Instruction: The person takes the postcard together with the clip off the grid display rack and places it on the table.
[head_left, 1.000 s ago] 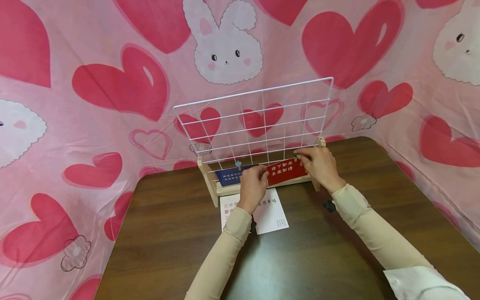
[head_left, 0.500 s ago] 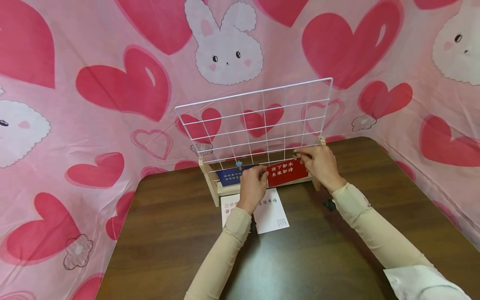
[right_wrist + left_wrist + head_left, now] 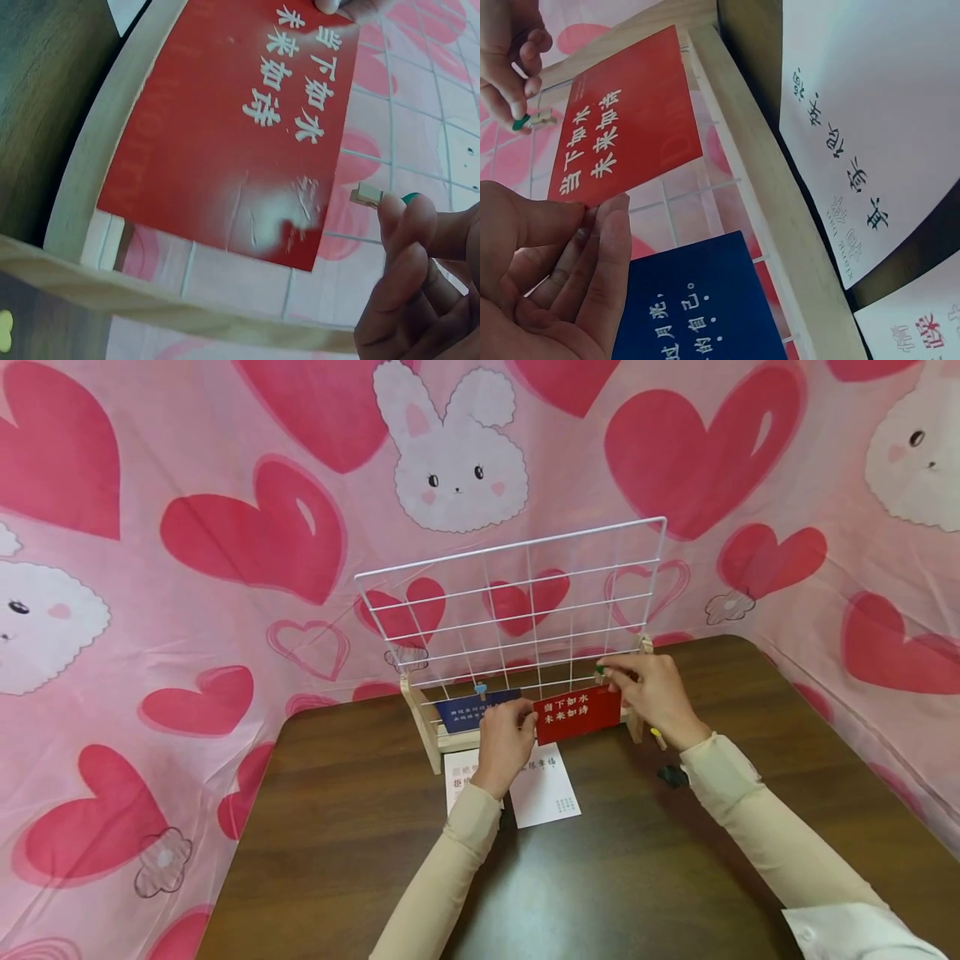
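Observation:
My left hand (image 3: pixel 507 742) pinches the left edge of a red card (image 3: pixel 577 713) with white lettering, between thumb and fingers. The card is held tilted in front of the white wire grid (image 3: pixel 536 589). In my right hand (image 3: pixel 654 695), thumb and fingertips pinch a small wooden clothespin (image 3: pixel 367 195) with a green ornament. A gap shows between this peg and the red card's upper edge in the right wrist view. To the left, a blue card (image 3: pixel 467 713) hangs low on the grid under a blue-topped clothespin (image 3: pixel 482 690), partly covered by my left hand.
A wooden stand (image 3: pixel 422 727) carries the grid. In front lie two white cards, one with dark lettering (image 3: pixel 543 793), one with red (image 3: pixel 459 777) partly behind my left wrist. A yellow-topped peg (image 3: pixel 658 739) lies right of the stand. Patterned pink cloth (image 3: pixel 315 410) surrounds the table (image 3: pixel 337 860).
The green-topped clothespin has moved slightly right, away from the red card's top edge. The card has shifted slightly down. Behind the right hand, the yellow-topped peg has come into view.

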### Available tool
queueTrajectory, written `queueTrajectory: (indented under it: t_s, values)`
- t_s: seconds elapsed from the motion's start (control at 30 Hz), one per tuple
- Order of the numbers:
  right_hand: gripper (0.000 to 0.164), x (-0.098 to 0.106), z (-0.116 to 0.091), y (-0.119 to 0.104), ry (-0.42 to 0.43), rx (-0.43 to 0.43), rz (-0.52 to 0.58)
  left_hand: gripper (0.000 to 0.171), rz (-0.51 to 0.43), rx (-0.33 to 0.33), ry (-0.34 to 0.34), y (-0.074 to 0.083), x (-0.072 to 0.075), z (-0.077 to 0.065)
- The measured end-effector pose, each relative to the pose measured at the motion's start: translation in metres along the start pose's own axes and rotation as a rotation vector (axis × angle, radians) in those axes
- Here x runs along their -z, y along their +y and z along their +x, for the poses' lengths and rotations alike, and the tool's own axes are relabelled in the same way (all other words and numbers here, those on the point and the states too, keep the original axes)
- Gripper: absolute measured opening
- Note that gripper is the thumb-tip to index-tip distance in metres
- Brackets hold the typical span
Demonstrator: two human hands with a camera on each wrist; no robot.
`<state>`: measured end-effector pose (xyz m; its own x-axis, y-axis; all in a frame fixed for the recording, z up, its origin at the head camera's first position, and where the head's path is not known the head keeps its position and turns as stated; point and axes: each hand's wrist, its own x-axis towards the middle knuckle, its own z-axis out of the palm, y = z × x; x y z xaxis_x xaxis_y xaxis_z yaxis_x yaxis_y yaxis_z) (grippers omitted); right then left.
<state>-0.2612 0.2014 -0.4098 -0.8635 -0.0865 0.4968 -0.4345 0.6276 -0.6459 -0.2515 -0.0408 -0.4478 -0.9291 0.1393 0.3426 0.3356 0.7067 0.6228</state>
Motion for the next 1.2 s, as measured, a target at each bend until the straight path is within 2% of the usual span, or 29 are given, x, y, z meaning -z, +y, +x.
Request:
queueTrajectory:
  t_s: [0.17, 0.53, 0.87, 1.0, 1.2]
  values:
    - [0.022, 0.013, -0.006, -0.004, -0.021, -0.006, -0.031, 0.018, -0.018, -0.006, -0.008, 0.002, 0.004, -0.004]
    - [0.021, 0.038, -0.014, -0.001, 0.050, 0.017, -0.052, 0.012, -0.087, 0.006, -0.088, 0.004, 0.005, -0.006]
    - [0.018, 0.055, -0.018, 0.021, 0.147, 0.009, -0.095, 0.012, -0.144, 0.022, -0.183, 0.007, 0.002, -0.009]
    - [0.018, 0.059, -0.022, 0.034, 0.143, -0.049, -0.157, 0.011, -0.141, 0.014, -0.202, 0.009, -0.001, -0.011]
    - [0.020, 0.066, -0.029, 0.063, 0.068, -0.153, -0.256, 0.013, -0.139, 0.027, -0.236, 0.011, -0.007, -0.014]
